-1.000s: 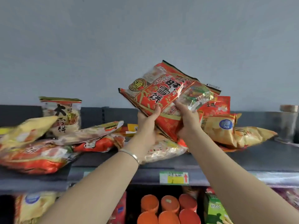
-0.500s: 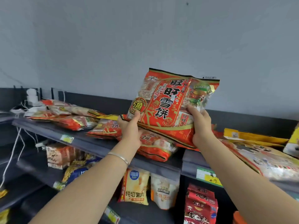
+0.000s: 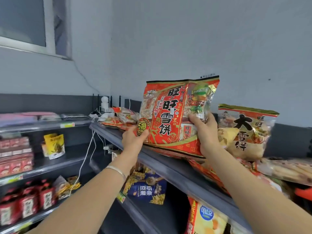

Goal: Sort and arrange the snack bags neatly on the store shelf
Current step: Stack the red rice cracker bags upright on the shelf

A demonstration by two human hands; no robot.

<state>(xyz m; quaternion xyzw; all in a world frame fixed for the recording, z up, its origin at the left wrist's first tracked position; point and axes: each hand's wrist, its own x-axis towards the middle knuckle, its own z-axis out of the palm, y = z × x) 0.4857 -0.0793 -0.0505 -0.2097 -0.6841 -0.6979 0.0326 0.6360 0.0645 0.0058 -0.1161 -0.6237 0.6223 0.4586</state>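
Left hand (image 3: pixel 135 141) pinches the red rice-cracker bag (image 3: pixel 175 115) at its lower left corner; right hand (image 3: pixel 205 132) grips its right edge. The bag is held upright, long axis vertical, just above the top shelf (image 3: pixel 168 168), the standing beige rice-cracker bag (image 3: pixel 244 132) just right.

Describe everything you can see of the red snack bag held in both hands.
The red snack bag is glossy plastic with gold trim, black characters, a round badge at lower left and clear windows showing pale crackers. It is held upright, facing the camera, over the front of the top shelf. The left hand grips its lower left corner, the right hand its right edge.
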